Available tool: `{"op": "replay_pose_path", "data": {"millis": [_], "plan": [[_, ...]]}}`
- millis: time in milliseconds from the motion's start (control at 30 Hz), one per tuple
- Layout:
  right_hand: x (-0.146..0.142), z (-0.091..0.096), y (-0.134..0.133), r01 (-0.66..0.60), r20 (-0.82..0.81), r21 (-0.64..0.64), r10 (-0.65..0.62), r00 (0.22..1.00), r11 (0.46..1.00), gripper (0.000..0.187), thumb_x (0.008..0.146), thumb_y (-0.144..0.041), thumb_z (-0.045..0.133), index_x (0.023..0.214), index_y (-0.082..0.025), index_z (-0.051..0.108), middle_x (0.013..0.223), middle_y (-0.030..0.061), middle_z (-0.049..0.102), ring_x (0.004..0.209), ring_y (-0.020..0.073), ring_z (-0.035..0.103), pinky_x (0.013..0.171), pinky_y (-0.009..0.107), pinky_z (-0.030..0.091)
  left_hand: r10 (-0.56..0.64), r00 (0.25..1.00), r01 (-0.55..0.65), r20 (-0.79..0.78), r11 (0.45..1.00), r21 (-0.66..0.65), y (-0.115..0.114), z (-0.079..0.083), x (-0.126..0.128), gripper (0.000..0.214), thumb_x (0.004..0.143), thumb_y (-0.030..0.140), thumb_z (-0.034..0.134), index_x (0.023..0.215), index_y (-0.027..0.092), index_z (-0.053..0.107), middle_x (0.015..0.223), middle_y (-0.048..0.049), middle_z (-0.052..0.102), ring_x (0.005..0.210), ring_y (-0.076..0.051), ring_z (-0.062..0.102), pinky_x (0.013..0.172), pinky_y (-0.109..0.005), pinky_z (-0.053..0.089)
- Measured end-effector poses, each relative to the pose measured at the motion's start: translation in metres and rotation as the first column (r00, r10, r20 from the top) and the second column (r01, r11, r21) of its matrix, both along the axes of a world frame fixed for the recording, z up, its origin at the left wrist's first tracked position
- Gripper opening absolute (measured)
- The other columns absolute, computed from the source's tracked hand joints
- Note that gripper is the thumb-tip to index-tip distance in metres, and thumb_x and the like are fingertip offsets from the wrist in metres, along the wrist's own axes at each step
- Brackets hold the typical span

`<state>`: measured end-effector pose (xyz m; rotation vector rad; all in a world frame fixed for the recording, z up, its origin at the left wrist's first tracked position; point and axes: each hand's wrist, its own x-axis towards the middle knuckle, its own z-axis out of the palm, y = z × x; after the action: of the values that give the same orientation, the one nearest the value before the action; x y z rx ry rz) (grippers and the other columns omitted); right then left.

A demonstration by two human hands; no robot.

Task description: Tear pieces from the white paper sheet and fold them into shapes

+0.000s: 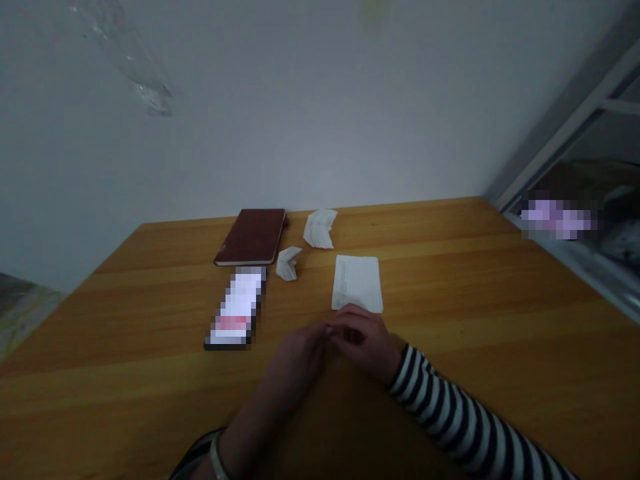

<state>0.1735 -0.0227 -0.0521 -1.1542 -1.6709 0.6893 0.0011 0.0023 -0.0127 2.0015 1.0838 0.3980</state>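
Wall (320, 133) is met by the far edge of the wooden table (475, 280), and a broad stretch of wood is seen to the right of the papers. Over the table's near part, the left hand (300, 353) and the right hand (367, 340) are held with bent fingers, tips meeting; whether anything is pinched there cannot be told. A brown notebook (253, 237) is placed far left, with a phone (237, 307) set on its near side, apart from the left hand. The lined sheet (357, 283) is laid flat just beyond the meeting fingertips, slightly rightward; its near edge is partly covered from view by the right hand, the nearer one, though contact cannot be confirmed. Its long axis seems to be pointed away from the hands. Farther left, a larger folded paper (319, 229) and a smaller folded paper (287, 263) are set apart from it.
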Motion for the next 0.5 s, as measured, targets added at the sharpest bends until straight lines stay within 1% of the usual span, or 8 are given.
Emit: {"op": "replay_pose_path", "data": {"millis": [67,100,200,267,333,400,500], "plan": [[-0.001,-0.001,-0.001,0.012,-0.013,0.040,-0.011,1.000,0.999,0.016,0.078,-0.018,0.065,0.093,-0.021,0.071,0.089,0.0054,0.070,0.075,0.0164,0.064,0.065,0.027,0.051,-0.012,0.999,0.012,-0.033,1.000,0.016,0.002,-0.001,-0.001,0.024,0.092,0.018,0.045,0.096,0.019,0.068,0.098,-0.0075,0.074,0.085,-0.023,0.067,0.075,-0.031,0.046],[-0.002,-0.002,-0.002,0.021,0.008,0.041,-0.021,1.000,0.999,0.015,0.077,-0.016,0.065,0.090,-0.021,0.070,0.087,0.0048,0.069,0.076,0.0168,0.064,0.067,0.028,0.051,-0.016,0.999,0.016,-0.037,1.000,0.018,0.002,-0.001,0.000,0.023,0.092,0.019,0.046,0.095,0.019,0.068,0.097,-0.0074,0.074,0.086,-0.023,0.067,0.076,-0.031,0.046],[-0.005,-0.003,-0.004,0.073,0.115,-0.005,-0.072,0.991,0.997,0.008,0.077,-0.015,0.062,0.081,-0.021,0.065,0.076,0.0027,0.065,0.070,0.0167,0.060,0.065,0.028,0.048,-0.020,0.999,0.020,-0.025,0.999,0.027,0.002,-0.002,0.002,0.025,0.095,0.025,0.044,0.091,0.019,0.068,0.094,-0.0076,0.073,0.084,-0.023,0.066,0.075,-0.030,0.045],[-0.007,-0.002,-0.005,0.114,0.151,-0.026,-0.109,0.982,0.993,0.007,0.077,-0.015,0.060,0.080,-0.021,0.063,0.076,0.0027,0.064,0.070,0.0169,0.059,0.065,0.029,0.047,-0.026,0.998,0.029,-0.054,0.998,0.048,0.000,-0.001,0.004,0.030,0.097,0.028,0.041,0.089,0.018,0.067,0.090,-0.0082,0.072,0.080,-0.022,0.065,0.072,-0.030,0.045],[-0.009,-0.001,-0.006,0.151,0.150,-0.024,-0.146,0.978,0.988,0.010,0.075,-0.013,0.059,0.081,-0.020,0.061,0.079,0.0036,0.065,0.073,0.0180,0.060,0.068,0.030,0.047,-0.031,0.993,0.040,-0.113,0.996,0.080,-0.002,-0.001,0.006,0.029,0.097,0.028,0.040,0.089,0.018,0.067,0.089,-0.0087,0.070,0.077,-0.022,0.064,0.070,-0.030,0.045],[-0.010,0.000,-0.007,0.186,0.148,-0.036,-0.179,0.973,0.982,0.013,0.072,-0.012,0.059,0.081,-0.021,0.059,0.078,0.0034,0.065,0.074,0.0188,0.061,0.069,0.031,0.047,-0.032,0.988,0.050,-0.149,0.992,0.114,-0.003,-0.001,0.007,0.027,0.096,0.026,0.040,0.094,0.017,0.066,0.092,-0.0095,0.069,0.078,-0.021,0.064,0.071,-0.030,0.045],[-0.012,0.003,-0.008,0.212,0.127,-0.098,-0.199,0.972,0.972,0.012,0.070,-0.014,0.061,0.078,-0.022,0.058,0.071,0.0011,0.063,0.068,0.0179,0.060,0.065,0.029,0.047,-0.046,0.988,0.067,-0.149,0.988,0.138,-0.005,-0.002,0.008,0.029,0.097,0.026,0.038,0.099,0.016,0.065,0.094,-0.0100,0.067,0.080,-0.022,0.063,0.072,-0.030,0.045]]}}
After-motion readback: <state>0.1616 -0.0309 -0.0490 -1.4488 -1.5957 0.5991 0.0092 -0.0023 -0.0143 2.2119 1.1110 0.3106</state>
